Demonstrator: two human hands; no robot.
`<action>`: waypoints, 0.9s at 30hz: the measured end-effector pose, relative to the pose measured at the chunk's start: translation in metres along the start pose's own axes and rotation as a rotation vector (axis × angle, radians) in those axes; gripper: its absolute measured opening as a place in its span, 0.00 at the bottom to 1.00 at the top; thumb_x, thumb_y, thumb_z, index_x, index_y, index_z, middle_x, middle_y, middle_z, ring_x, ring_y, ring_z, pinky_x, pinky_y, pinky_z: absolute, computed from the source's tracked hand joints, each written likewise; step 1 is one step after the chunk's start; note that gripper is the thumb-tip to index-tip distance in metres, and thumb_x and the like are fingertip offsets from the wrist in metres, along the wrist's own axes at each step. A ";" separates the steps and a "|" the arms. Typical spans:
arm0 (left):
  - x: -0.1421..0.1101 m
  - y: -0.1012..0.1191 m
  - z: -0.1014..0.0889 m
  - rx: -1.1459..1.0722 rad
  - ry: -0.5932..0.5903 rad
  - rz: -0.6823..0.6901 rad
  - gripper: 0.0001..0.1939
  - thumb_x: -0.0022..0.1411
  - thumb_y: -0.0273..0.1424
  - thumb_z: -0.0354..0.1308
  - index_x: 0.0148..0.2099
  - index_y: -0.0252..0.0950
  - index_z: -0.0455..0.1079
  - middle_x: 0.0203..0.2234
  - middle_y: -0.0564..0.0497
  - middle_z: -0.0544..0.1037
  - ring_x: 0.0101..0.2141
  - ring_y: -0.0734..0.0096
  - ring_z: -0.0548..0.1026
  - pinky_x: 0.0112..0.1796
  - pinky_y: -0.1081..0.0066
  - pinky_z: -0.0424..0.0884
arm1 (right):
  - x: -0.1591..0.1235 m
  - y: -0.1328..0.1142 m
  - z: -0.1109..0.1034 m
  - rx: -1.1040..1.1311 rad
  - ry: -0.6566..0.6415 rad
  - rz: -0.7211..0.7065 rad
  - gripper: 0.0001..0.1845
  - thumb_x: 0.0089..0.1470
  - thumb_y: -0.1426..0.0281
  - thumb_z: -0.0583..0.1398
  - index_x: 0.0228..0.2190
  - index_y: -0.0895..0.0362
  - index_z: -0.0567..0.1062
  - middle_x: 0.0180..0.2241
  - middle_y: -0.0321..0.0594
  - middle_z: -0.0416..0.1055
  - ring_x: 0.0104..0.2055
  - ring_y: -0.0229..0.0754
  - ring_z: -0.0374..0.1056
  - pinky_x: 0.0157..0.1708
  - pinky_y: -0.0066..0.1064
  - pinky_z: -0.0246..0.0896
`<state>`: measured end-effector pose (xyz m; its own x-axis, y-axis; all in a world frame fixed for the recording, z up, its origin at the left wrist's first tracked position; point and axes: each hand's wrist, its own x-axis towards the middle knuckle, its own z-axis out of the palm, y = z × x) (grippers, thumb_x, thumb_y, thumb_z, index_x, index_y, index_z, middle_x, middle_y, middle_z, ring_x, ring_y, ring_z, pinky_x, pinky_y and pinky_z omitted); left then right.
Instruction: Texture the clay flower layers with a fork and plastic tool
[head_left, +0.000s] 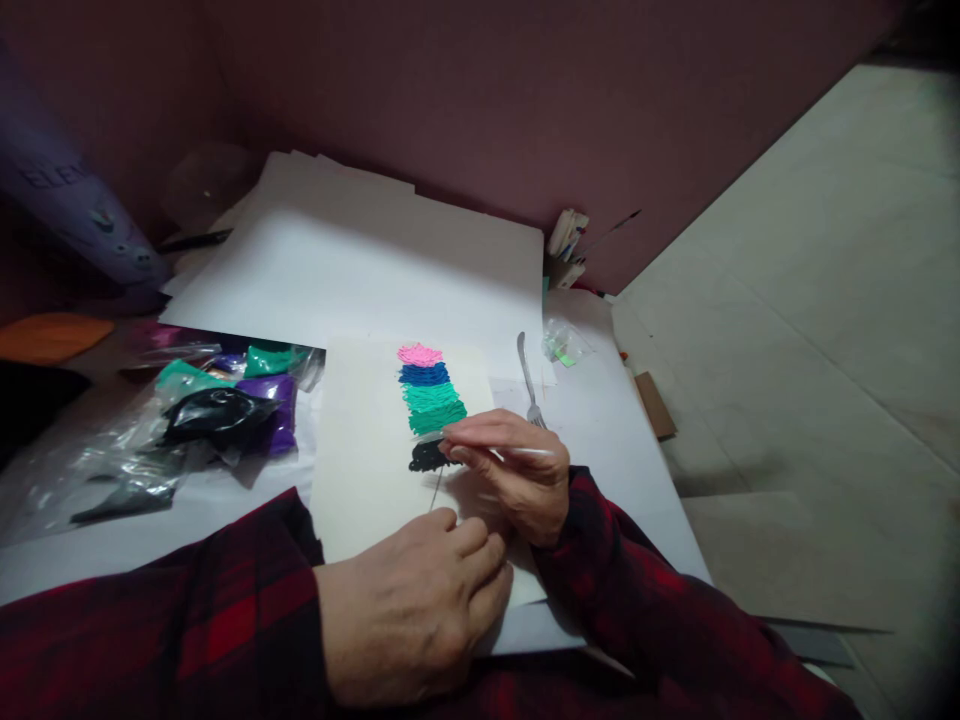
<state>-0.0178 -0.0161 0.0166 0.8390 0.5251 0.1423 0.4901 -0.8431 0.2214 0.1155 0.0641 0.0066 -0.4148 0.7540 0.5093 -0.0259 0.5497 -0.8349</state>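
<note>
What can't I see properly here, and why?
All in the head view:
Part of the white stick: behind the right hand's fingers.
Right end of the black patch: behind those fingers too.
Left hand's palm: facing down, hidden by its back.
Purple thing: cut off by the left edge, dim.

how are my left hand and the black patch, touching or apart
Apart; the head view shows cream paper between the left hand and the black patch.

Red-and-black plaid sleeves
</note>
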 end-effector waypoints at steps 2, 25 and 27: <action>0.000 0.000 -0.001 -0.009 -0.010 0.023 0.20 0.60 0.34 0.49 0.53 0.30 0.61 0.43 0.40 0.69 0.35 0.60 0.65 0.33 0.62 0.62 | 0.000 0.001 -0.001 -0.014 0.086 0.027 0.07 0.50 0.75 0.63 0.33 0.54 0.79 0.31 0.40 0.75 0.34 0.40 0.71 0.34 0.36 0.71; 0.000 -0.001 -0.004 -0.038 -0.009 0.026 0.17 0.60 0.32 0.50 0.51 0.30 0.62 0.39 0.40 0.70 0.33 0.60 0.66 0.32 0.63 0.62 | 0.000 0.003 0.001 -0.165 0.026 0.074 0.06 0.52 0.74 0.60 0.33 0.55 0.77 0.30 0.39 0.73 0.32 0.38 0.70 0.34 0.35 0.69; 0.000 -0.001 -0.003 -0.038 -0.012 0.023 0.18 0.61 0.32 0.49 0.51 0.30 0.61 0.39 0.40 0.70 0.34 0.60 0.66 0.32 0.62 0.62 | 0.000 0.003 0.001 -0.167 0.030 0.066 0.06 0.52 0.74 0.61 0.33 0.55 0.77 0.30 0.39 0.73 0.32 0.39 0.70 0.34 0.35 0.69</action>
<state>-0.0192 -0.0151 0.0195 0.8527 0.5043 0.1360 0.4619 -0.8497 0.2544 0.1149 0.0653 0.0038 -0.3830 0.7993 0.4631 0.1524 0.5491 -0.8217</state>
